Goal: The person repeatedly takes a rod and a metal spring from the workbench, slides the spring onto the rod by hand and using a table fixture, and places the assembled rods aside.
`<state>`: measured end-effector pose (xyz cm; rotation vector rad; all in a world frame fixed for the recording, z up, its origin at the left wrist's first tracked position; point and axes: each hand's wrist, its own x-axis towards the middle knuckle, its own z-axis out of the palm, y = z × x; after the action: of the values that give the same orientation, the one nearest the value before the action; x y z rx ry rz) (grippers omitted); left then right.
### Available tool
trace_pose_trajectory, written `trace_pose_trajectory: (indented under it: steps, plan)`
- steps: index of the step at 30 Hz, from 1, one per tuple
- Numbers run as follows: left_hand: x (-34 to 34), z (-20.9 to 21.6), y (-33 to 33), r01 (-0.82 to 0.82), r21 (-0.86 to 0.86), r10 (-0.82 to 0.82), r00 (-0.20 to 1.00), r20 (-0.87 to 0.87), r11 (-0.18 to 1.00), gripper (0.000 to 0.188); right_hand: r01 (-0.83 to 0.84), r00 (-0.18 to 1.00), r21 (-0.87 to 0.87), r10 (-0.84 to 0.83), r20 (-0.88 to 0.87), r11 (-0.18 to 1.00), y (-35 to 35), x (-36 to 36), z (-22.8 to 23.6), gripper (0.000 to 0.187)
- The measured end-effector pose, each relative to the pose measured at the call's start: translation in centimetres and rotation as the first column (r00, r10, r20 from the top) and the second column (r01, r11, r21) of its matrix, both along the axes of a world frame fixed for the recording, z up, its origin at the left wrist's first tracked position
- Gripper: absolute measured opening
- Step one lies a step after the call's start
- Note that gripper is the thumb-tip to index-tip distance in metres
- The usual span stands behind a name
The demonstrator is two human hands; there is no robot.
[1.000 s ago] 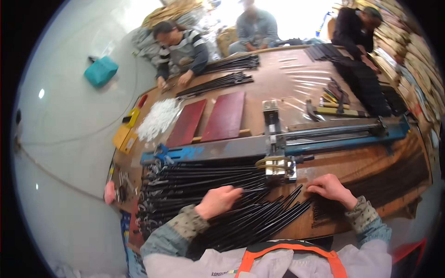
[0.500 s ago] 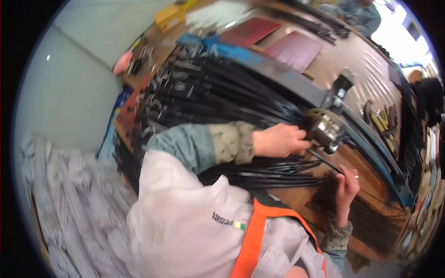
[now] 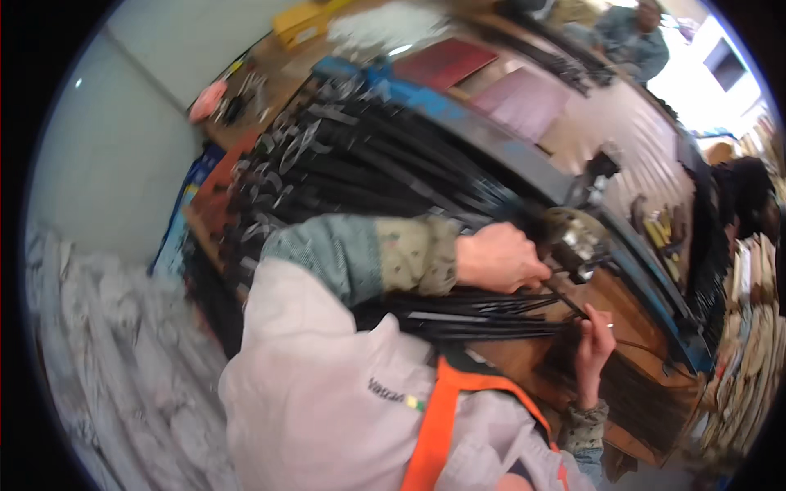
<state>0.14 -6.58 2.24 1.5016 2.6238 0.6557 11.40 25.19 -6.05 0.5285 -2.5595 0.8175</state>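
Observation:
A thin dark strip [image 3: 566,296] runs between my two hands, just in front of a round metal fixture [image 3: 580,244]. Its upper end is pinched in the closed fingers of my left hand [image 3: 501,259], right beside the fixture. My right hand [image 3: 595,340] grips the lower end between thumb and fingers, and a ring shows on it. Below my left hand lies a small bundle of black strips [image 3: 483,326]. Beyond my left forearm spreads a large pile of long black strips [image 3: 352,155] with pale, curled ends. Motion blur softens the fingertips.
A blue-grey metal beam [image 3: 491,135] crosses the bench behind the fixture. Hand tools with yellow handles [image 3: 659,233] lie past it, near dark red sheets [image 3: 446,63]. Stacked pale cards [image 3: 749,327] line the right side. Another person [image 3: 634,41] sits at the far right.
My right hand has shifted slightly left and nearer to my left hand, which stays beside the fixture. Both still grip the strip. The whole view has turned a little.

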Motion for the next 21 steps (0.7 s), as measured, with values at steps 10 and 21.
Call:
trace_pose_trajectory:
  steps: [10, 21]
  plan:
    - [-3.1, 3.9, 8.9, 0.225, -0.096, -0.234, 0.967, -0.095, 0.970, 0.026, -0.040, 0.978, 0.132, 0.066, -0.199, 0.990, 3.4, -1.9, 4.8, 0.058]
    - [-5.4, 10.3, 18.5, 0.320, -0.133, -0.346, 0.848, -0.402, 0.938, 0.028, 0.465, 0.859, -0.191, -0.493, -0.140, 0.865, 15.4, -0.1, 3.8, 0.056]
